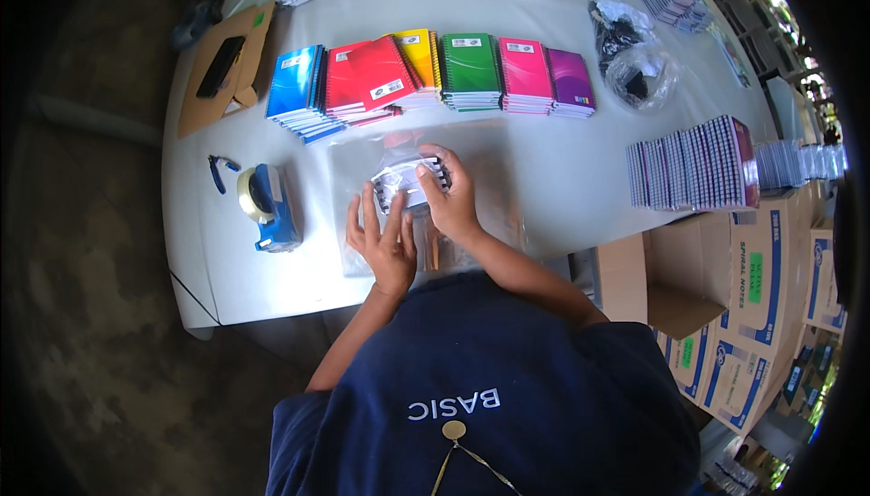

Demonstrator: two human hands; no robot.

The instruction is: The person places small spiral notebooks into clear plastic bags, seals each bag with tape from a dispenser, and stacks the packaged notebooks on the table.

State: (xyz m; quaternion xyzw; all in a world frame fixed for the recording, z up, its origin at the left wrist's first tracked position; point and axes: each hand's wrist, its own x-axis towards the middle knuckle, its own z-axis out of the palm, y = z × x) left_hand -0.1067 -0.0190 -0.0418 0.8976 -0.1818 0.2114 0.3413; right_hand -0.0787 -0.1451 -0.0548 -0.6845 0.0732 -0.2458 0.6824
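Note:
A small bundle of spiral notebooks in clear plastic wrap is in front of me, with pale page edges and dark spirals showing. My right hand grips its right side, thumb over the top and fingers around the far corner. Against the near left side rests my left hand, its fingers spread and touching the wrap. Beneath the bundle lie flat clear plastic bags. Just beyond, stacked spiral notebooks stand in a row: blue, red, yellow, green, pink and purple.
To the left are a blue tape dispenser, a small cutter and a cardboard piece bearing a dark phone-like object. At right stand a long notebook stack, a crumpled plastic bag and, beyond the table edge, an open carton.

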